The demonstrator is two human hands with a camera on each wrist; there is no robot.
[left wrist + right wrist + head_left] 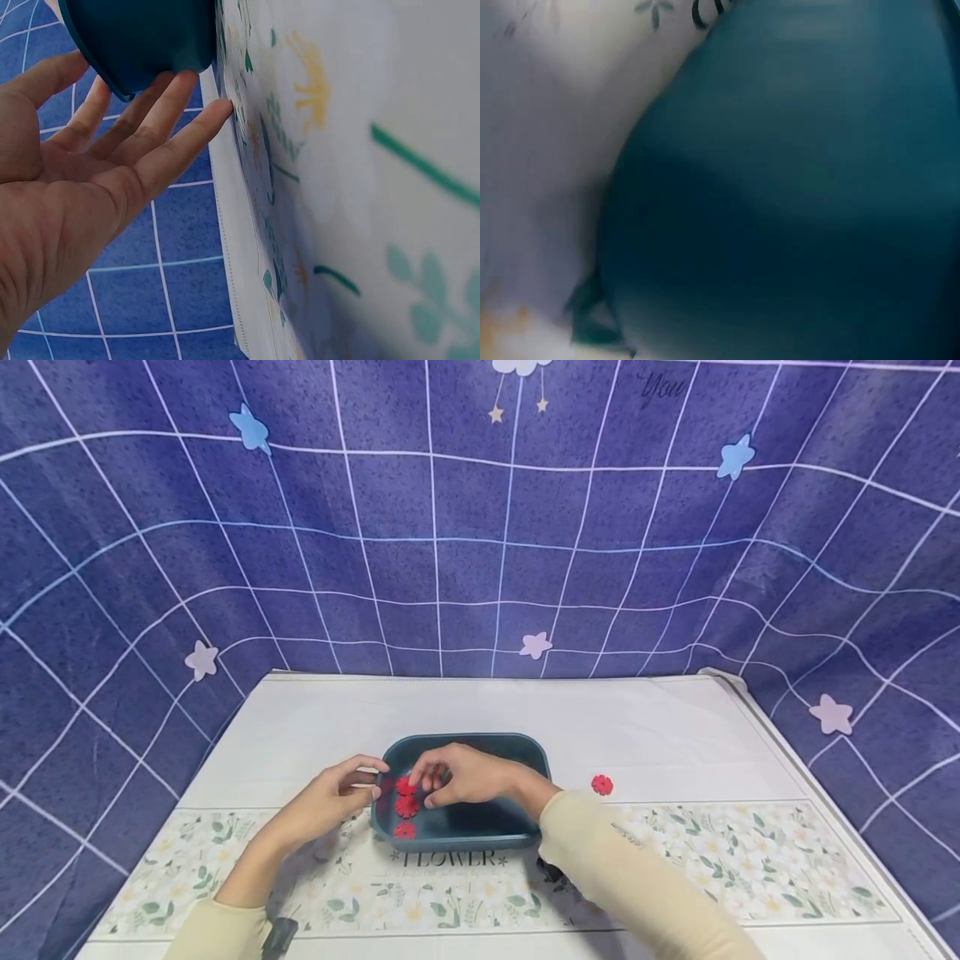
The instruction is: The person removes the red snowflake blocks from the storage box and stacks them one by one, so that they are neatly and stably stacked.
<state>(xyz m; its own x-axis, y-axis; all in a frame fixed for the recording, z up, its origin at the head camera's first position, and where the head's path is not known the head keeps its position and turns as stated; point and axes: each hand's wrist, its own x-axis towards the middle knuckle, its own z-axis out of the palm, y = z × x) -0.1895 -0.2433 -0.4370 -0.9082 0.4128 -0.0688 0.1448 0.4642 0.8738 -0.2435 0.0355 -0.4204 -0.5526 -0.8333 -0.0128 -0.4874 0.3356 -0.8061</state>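
Observation:
A dark teal oblong tub [480, 839] stands on the table. Inside, at its left end, three red flower-shaped pieces [407, 807] lie in a rough column. My right hand [461, 775] reaches over the tub with bent fingers; a fingertip is at the farthest red piece, and the thumb stands apart from it. At the tub's left end is my left hand [333, 797], fingers spread loosely by the rim. The left wrist view shows those fingertips [180, 82] against the tub's outer wall [150, 45]. Only the blurred teal tub [795, 172] fills the right wrist view, without the hand.
Another red flower-shaped piece [602, 785] lies on the table to the right of the tub. A floral strip with lettering runs across the white tablecloth [645, 727]. Behind and at both sides hangs a blue gridded curtain [480, 568] with stars.

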